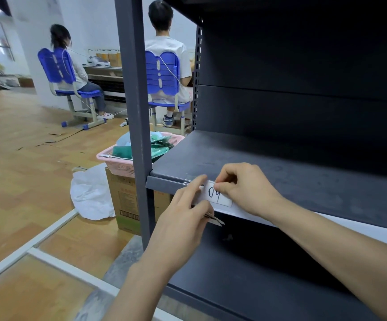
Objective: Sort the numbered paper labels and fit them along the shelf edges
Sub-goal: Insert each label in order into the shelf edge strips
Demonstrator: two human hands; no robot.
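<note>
A white paper label marked "09" lies against the front edge of the dark grey shelf. My right hand pinches the label's top edge with thumb and curled fingers. My left hand has its forefinger stretched along the label's left end, while its lower fingers hold a thin stack of further labels under the palm. A white strip runs along the shelf edge to the right of my right wrist.
The rack's grey upright post stands left of my hands. Behind it sit a pink basket of green packets on a cardboard box, and a white bag. Two people sit on blue chairs farther back. A lower shelf lies below.
</note>
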